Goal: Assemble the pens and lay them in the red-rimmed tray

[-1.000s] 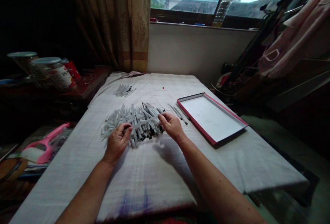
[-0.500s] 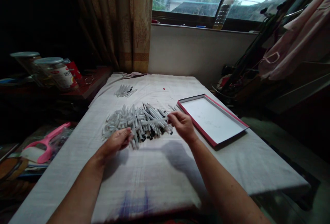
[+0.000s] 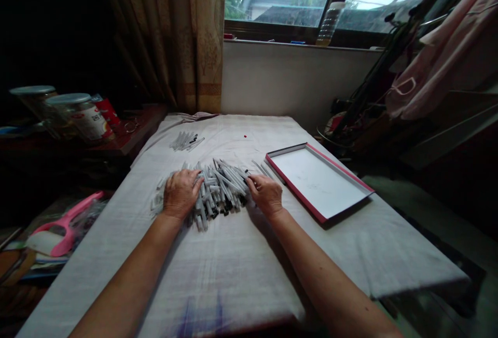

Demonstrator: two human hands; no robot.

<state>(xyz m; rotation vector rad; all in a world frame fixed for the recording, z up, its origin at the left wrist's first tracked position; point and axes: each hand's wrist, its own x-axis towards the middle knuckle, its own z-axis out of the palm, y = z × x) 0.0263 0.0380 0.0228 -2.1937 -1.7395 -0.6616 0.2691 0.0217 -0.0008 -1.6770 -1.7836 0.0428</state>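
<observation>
L. hand (image 3: 181, 192), qty. 1: bare; broad back noted, finer detail blurred. R. hand (image 3: 267, 193), qty. 1: bare; nail detail can't be made out at this size. L. forearm (image 3: 130, 278), qty. 1: uncovered as far as shown, tapered twd. hand. R. forearm (image 3: 330, 281), qty. 1: likewise uncovered, same taper seen; small dk. spots (image 3: 367, 309) noted. Both cut off by btm. edge of view.
</observation>
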